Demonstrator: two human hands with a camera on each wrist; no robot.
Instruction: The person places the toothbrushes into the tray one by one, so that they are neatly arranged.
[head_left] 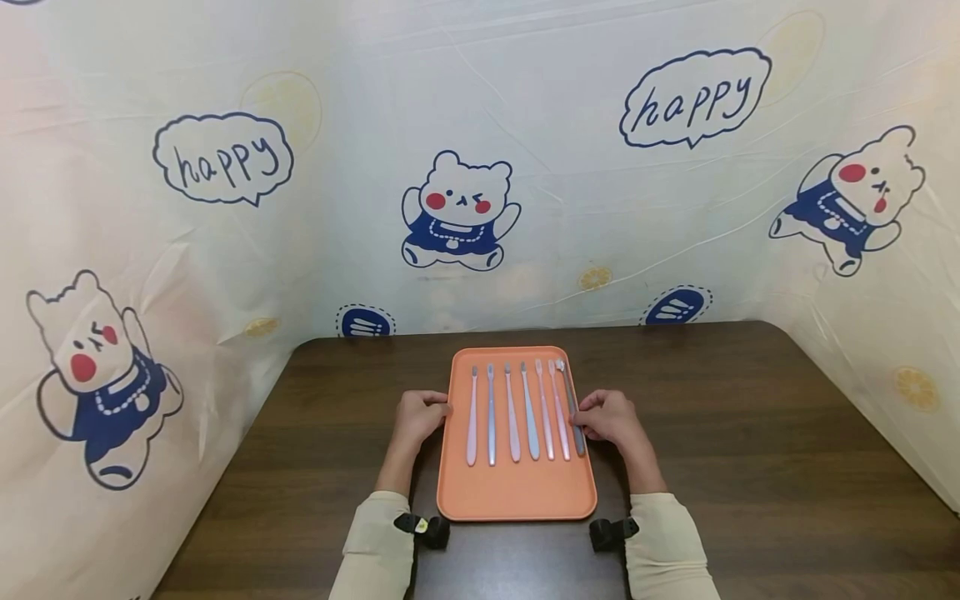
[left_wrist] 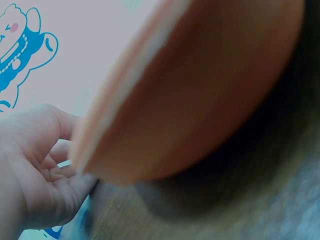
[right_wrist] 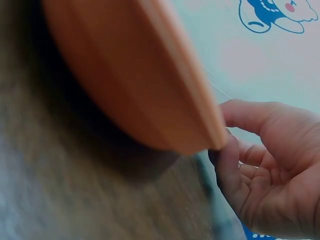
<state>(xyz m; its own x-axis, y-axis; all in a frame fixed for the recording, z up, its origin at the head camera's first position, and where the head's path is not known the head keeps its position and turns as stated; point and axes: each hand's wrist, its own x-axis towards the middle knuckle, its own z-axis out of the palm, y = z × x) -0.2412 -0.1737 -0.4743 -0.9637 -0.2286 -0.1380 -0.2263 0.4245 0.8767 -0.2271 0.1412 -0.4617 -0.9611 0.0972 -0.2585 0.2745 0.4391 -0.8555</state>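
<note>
An orange tray [head_left: 517, 492] lies lengthwise before me on the table. Several slim toothbrushes in lilac, blue and pink stand side by side on it, heads pointing away; among them is a light blue toothbrush [head_left: 533, 433]. A dark grey toothbrush [head_left: 570, 392] lies furthest right, along the tray's right rim. My left hand [head_left: 418, 417] pinches the left rim between thumb and fingers, as the left wrist view also shows. On the opposite side my right hand [head_left: 611, 418] pinches the right rim, its fingertips overlapping the grey toothbrush in the head view.
The brown wooden table [head_left: 712, 417] extends to both sides of the tray. Behind it and at both sides hangs a pale curtain [head_left: 555, 208] printed with bears and "happy" bubbles. Black wrist cameras [head_left: 613, 533] are strapped over cream sleeves [head_left: 667, 542].
</note>
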